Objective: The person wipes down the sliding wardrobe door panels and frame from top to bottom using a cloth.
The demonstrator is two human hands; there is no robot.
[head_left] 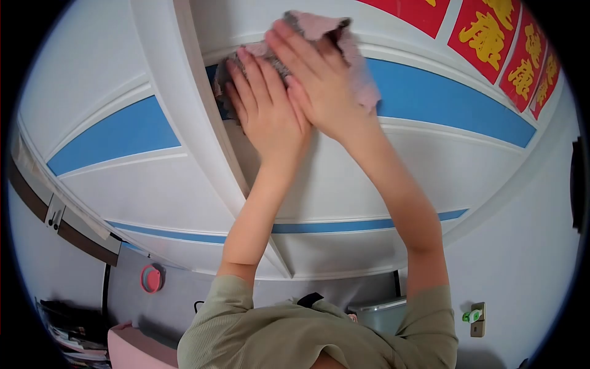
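Note:
Against the front of a white door panel (344,172) with a blue band (442,98), both my hands press a ragged pinkish-grey cloth (364,77). My left hand (264,104) lies flat over the cloth's left part, its fingers stretched and pointing up. Close beside it on the right, my right hand (322,86) rests on the cloth's upper part. Some of its fingers stretch up while others bend into a dark fold of the cloth. The cloth is bunched, with its right edge sticking out past my right hand. The palms are hidden.
Left of the cloth stands a white upright door edge (203,123), with another panel beyond it. Red sheets with gold characters (485,37) hang upper right. Below are a pink round basin (150,278), a lidded clear bin (381,313) and a wall socket (477,320).

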